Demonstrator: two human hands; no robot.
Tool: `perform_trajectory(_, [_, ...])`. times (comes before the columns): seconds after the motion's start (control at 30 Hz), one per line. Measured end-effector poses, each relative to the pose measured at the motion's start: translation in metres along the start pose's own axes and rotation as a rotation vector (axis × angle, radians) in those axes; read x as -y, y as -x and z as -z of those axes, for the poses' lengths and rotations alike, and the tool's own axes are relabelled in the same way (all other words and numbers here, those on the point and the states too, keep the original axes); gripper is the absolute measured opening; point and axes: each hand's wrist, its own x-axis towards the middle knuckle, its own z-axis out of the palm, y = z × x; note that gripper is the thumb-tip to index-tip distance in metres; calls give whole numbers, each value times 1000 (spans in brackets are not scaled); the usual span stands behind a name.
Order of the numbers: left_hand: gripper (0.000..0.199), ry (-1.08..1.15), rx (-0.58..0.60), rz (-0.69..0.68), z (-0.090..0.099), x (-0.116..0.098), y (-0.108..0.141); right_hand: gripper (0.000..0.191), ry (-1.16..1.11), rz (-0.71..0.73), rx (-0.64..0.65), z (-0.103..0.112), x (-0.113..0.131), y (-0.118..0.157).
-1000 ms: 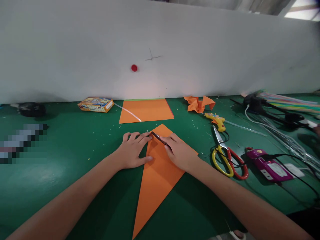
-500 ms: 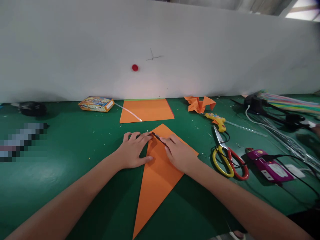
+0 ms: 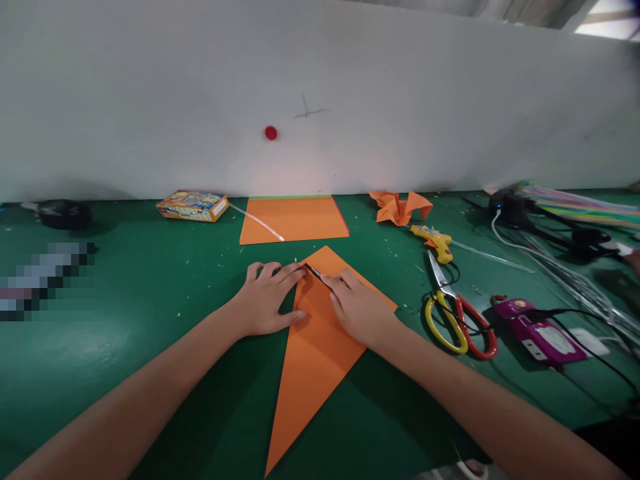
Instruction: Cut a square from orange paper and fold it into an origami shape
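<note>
On the green bench [image 3: 150,293], head view: the orange paper [image 3: 320,347], approx. kite-shaped, lies flat in the middle, right in front of the person, its long point toward the wearer. L hand [image 3: 270,300] is spread wide, palm down, w/ fingertips and thumb on the paper's left edge, gripping nothing. R hand [image 3: 360,307] rests on the paper, closed round a slim dark tool [image 3: 316,272], tip by the L fingertips near the upper left edge.

Step in hand, my guess: working the tool along or at that edge while L steadies. Next move prob. calls for a firm L hold, fingers clear of the tip, and light, controlled R pressure so the paper doesn't slip or crease.

Hard to tell: pen vs. cutter, as R fingers cover most of the tool; any mark or cut at the tip is too small to see. Paper's right side is partly under R hand and wrist. Far left, a pixelated patch [image 3: 43,280] hides whatever's there; cables [image 3: 565,230] at far right run off-frame.
</note>
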Motion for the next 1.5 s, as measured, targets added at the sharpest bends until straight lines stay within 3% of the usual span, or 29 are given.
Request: perform_trajectory(1.5, [80, 35, 13, 7, 3, -2, 0, 47, -29, 23, -43, -4, -8, 3])
